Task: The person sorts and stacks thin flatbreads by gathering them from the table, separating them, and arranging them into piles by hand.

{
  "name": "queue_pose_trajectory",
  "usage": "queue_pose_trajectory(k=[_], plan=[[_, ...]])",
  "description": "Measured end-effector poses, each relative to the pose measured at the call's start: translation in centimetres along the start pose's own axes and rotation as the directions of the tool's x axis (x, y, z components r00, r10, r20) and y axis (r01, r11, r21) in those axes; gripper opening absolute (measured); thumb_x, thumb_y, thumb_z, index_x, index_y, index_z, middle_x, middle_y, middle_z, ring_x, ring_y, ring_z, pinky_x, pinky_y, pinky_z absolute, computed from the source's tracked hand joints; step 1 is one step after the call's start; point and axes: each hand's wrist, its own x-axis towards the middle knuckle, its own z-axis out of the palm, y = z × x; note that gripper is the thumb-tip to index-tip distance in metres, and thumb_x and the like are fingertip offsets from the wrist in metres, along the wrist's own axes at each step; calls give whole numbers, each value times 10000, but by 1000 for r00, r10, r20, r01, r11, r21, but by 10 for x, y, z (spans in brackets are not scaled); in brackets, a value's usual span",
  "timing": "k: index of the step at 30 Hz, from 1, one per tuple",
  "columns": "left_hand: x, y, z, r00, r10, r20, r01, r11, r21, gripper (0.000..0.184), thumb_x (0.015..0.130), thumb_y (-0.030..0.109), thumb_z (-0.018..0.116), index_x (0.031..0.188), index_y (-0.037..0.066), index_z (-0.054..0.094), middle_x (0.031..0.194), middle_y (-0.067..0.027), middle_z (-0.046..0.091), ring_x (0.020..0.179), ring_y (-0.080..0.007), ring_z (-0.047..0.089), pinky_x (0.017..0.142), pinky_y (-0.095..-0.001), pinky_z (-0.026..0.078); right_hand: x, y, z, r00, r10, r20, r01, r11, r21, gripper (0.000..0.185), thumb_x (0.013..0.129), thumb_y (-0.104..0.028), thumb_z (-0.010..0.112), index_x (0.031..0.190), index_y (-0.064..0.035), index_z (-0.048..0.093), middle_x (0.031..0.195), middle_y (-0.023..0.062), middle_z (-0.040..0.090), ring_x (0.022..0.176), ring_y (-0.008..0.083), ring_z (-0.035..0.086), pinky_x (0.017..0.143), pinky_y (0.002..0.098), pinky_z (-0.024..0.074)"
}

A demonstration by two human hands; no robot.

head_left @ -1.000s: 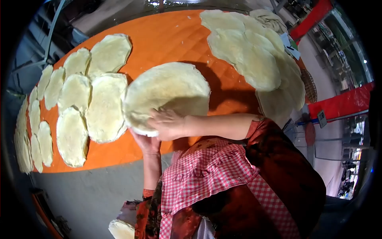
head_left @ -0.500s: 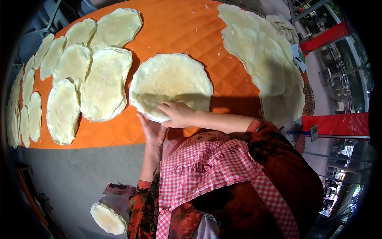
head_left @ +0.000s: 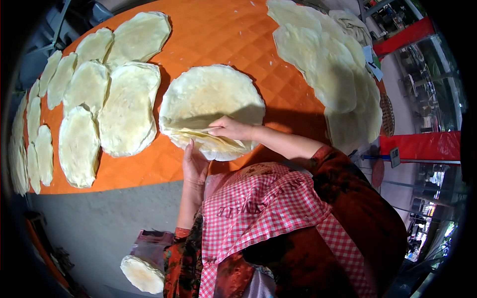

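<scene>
A round stack of thin pale flatbreads (head_left: 213,89) lies on the orange table in front of me. My right hand (head_left: 232,128) pinches the near part of the top flatbread, which is lifted and folded back in creases. At the stack's near left edge is my left hand (head_left: 196,164), its thumb stretched up against the rim and apart from the palm. Some of its fingertips are hard to make out there. Under the fold, more pale layers show toward my apron.
Several flatbread piles (head_left: 129,109) cover the left of the orange table (head_left: 218,35). Overlapping thin sheets (head_left: 328,69) spread over its right side, near a crumpled cloth (head_left: 350,25). Below the table, at left, another flatbread stack (head_left: 142,274) sits beside a plastic bag (head_left: 151,242).
My right hand has moved slightly right and up, and the top flatbread's near edge is now lifted and folded. My left hand has shifted a little right, thumb at the rim.
</scene>
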Motion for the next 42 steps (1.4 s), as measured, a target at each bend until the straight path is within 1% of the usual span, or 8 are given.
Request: queue_pose_trajectory(k=[14,17,24,30,34,36,39,42], plan=[[4,-3,-17,997,67,-47,-62,993,104,556,899,352,550,1356,86,378,1311,-72,490,1196,-228,481,991,-432,401,-15,-38,22,979,179,-102,-196,962,-190,209,832,-90,560,1015,-29,641,842,190,662,813,243,649,735,367,495],[21,-12,-30,997,3,-79,24,938,345,526,895,274,551,1360,98,380,1285,-71,520,1185,-233,503,969,-456,429,-5,-13,26,953,-187,-240,24,834,-552,125,727,-44,574,818,-20,657,826,198,656,772,346,634,735,440,484],[6,13,-73,978,5,-210,43,974,222,491,795,106,592,1246,-35,460,1180,-141,582,1095,-285,557,960,-443,441,-74,-58,-124,662,68,-747,190,948,254,84,760,-65,610,793,-24,675,660,51,627,617,142,594,502,319,462],[-8,27,-73,987,-18,-160,61,962,268,487,786,94,591,1246,-10,471,1180,-127,585,1112,-280,550,979,-452,431,-290,21,-169,308,162,-937,622,711,328,331,852,-149,618,1118,48,596,998,111,654,908,203,630,825,366,504],[-6,29,-80,973,41,-226,7,978,210,395,873,165,552,1225,-7,501,1210,-134,571,1146,-285,521,1007,-460,394,-390,182,-140,-17,366,-930,-4,931,366,483,761,-210,710,1151,17,538,1045,142,615,923,298,605,794,395,489],[-15,25,-51,986,62,-153,-34,983,178,523,860,325,563,1279,26,470,1301,-128,503,1224,-296,451,1021,-509,354,-396,196,-113,-327,138,-935,-752,561,346,525,769,-216,732,1183,9,502,1106,110,580,969,218,585,782,332,488],[-17,26,-24,996,86,21,-88,991,102,585,832,333,571,1339,86,416,1359,-108,451,1237,-302,439,1001,-529,360,-328,103,-95,54,-509,-859,-702,592,-395,496,815,-168,700,1227,-5,478,1152,99,562,1002,177,570,818,309,474],[-12,25,-17,995,88,39,-93,984,152,526,828,276,536,1321,124,435,1344,-90,469,1231,-292,446,934,-504,430,-222,39,-53,669,-144,-729,83,989,-119,398,856,-118,661,1208,-17,507,1180,86,555,1077,187,536,919,314,429]])
